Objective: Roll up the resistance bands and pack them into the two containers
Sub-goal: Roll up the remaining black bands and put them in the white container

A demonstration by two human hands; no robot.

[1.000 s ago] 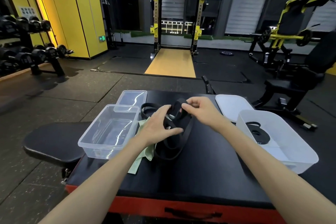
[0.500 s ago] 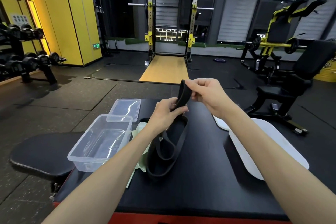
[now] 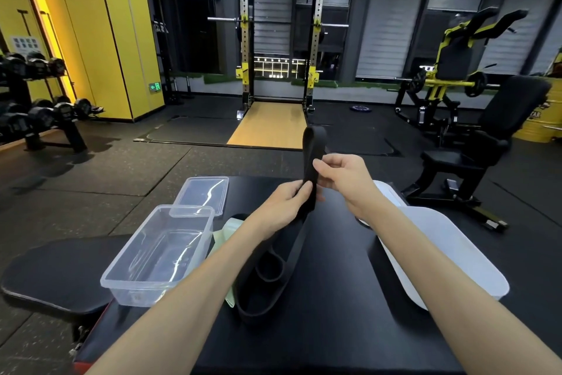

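A black resistance band [image 3: 311, 149] stands up as a loop above my hands, and its lower part trails down in loose loops onto the black padded box [image 3: 334, 298]. My left hand [image 3: 286, 207] grips the band from the left. My right hand [image 3: 342, 180] pinches it just above, from the right. A pale green band [image 3: 226, 231] lies flat under my left forearm, partly hidden. An empty clear container [image 3: 158, 256] stands at the left. The white container [image 3: 450, 253] sits at the right, its inside hidden behind my right arm.
A clear lid [image 3: 203, 193] lies behind the clear container, and a white lid [image 3: 390, 195] peeks out behind my right wrist. A black bench pad [image 3: 57, 274] juts out low on the left. Gym machines, a squat rack and dumbbell racks stand farther back on the floor.
Both hands have lifted the black band up off the padded box, so its top loop now stands higher above them. The camera has tilted upward.
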